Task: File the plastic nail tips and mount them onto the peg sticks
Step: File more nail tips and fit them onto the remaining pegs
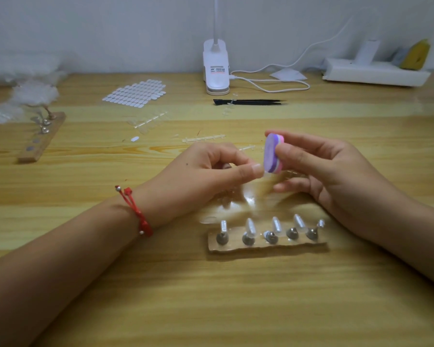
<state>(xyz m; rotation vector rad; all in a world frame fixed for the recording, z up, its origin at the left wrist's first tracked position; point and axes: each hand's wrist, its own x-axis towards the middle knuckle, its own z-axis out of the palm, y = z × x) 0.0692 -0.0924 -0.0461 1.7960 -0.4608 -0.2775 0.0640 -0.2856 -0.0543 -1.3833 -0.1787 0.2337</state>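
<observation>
Filing away here: our right hand [323, 169] grips a little purple-and-pink buffer block [273, 154] between thumb and fingers, and the block stands on end above the desk [211, 296]. Our left hand [206, 171] has thumb and forefinger pinched on a clear nail tip [266, 174], held right against the block's lower end. The tip is see-through and mostly hidden, so we can't make out its shape. There's a red string bracelet [135, 211] on the left wrist.

Right below both hands, nearest us, lies a wooden strip [266, 247] with five peg sticks [248, 237] in a row on round metal bases. Most of them carry mounted tips [250, 226] leaning away from us; the one on the far right is too blurry to call.

Further back on the left sits a second wooden strip [43, 139], a few pegs at its far end, next to some clear plastic bags [23, 93]. Mid-desk we've got a sheet of white adhesive tabs [135, 93] and some clear plastic sprues [203, 139]. Black tweezers [251, 102] lie just in front of the white clip lamp [216, 66]. Its cable [273, 83] loops off toward a white power strip [376, 73] by the wall.
</observation>
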